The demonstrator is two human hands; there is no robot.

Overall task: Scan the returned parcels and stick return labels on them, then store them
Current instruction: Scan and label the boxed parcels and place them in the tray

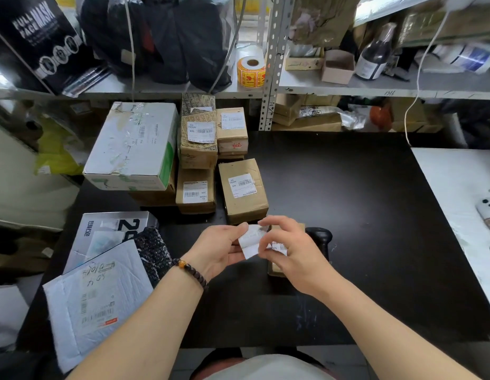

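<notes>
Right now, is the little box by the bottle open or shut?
Open: the little cardboard box beside the bottle has no flaps across its top, and its inside shows.

"FULL FACE MASK" on black box [32, 42]; "MXRC" on parcel label [194, 193]

Small white label [250, 240], curled, held above brown parcel [274, 268], labelled cartons [242, 189] stacked behind

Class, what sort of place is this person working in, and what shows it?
Probably a warehouse returns desk: barcoded cardboard parcels stacked on a black table, a sticker roll on metal shelving, left hand and right hand pinching a label.
</notes>
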